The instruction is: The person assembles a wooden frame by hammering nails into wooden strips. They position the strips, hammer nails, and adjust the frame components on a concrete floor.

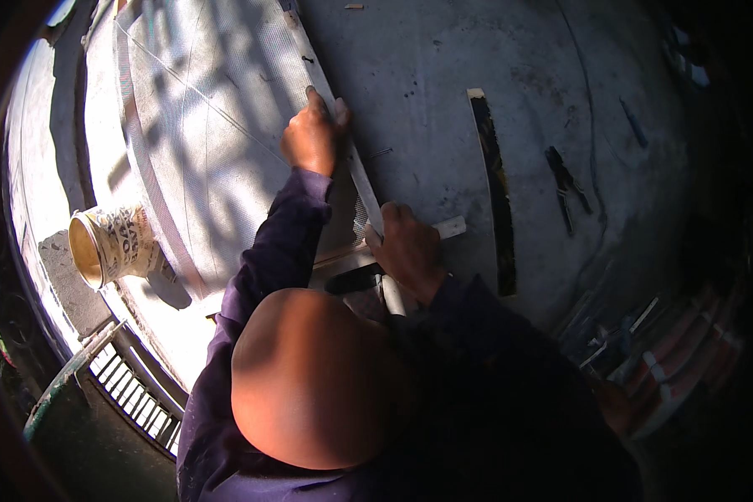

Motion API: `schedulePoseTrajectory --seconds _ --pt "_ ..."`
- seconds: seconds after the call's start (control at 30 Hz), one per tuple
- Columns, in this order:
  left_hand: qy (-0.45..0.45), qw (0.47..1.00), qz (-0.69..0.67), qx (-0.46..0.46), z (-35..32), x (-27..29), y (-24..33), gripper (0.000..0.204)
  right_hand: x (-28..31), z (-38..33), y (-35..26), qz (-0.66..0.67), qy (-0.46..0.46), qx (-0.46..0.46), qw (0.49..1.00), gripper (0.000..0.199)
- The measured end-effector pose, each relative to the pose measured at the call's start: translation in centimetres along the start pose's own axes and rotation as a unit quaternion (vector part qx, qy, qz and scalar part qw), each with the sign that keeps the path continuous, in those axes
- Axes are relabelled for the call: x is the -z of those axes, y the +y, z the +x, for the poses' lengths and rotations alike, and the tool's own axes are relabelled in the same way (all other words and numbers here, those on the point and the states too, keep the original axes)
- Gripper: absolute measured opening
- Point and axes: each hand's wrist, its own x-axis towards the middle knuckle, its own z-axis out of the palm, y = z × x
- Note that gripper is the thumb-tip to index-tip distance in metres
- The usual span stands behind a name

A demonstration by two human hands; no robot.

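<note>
A pale wooden strip runs along the right edge of a wire mesh screen laid out in front of me. My left hand grips this strip partway up, with a finger stretched along it. Closer to me, my right hand closes its fingers on the strip's near end, by a corner where a crosspiece sticks out to the right. Below that corner lie a dark piece and a pale rod-like piece, partly hidden. One nail rests on the floor beside the strip.
A printed whitish bucket stands at the screen's left. Right of my hands, a long dark strip and pliers lie on the grey floor, near a thin cable and a small blue tool. A rounded bare knee fills the lower middle.
</note>
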Motion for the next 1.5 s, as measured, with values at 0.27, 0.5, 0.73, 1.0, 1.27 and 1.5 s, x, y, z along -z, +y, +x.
schedulePoseTrajectory --seconds 0.27,0.5,0.73,1.0,1.27,1.5 --pt "0.009 1.0 -0.003 -0.017 -0.3 0.1 0.3 0.063 5.7 -8.5 7.6 0.117 0.001 0.132 0.984 0.042" --pt "0.019 0.999 0.017 -0.022 -0.2 0.0 0.3 0.063 4.3 -18.0 16.5 -0.046 -0.273 0.064 0.959 0.045" --pt "-0.019 1.0 0.013 0.003 -0.1 0.6 0.6 0.06 2.6 -18.1 17.8 0.025 -0.374 -0.003 0.927 0.045" --pt "-0.014 1.0 -0.001 0.023 -0.3 0.4 1.1 0.062 21.2 -5.6 6.7 0.209 -0.079 0.134 0.965 0.04" --pt "-0.012 0.997 -0.062 0.044 -0.5 0.1 1.0 0.06 15.1 9.4 -1.8 0.174 0.07 0.157 0.97 0.032" --pt "-0.023 0.995 -0.079 0.056 -0.6 -0.2 1.3 0.067 14.4 13.7 -2.5 0.235 0.168 0.355 0.889 0.035"
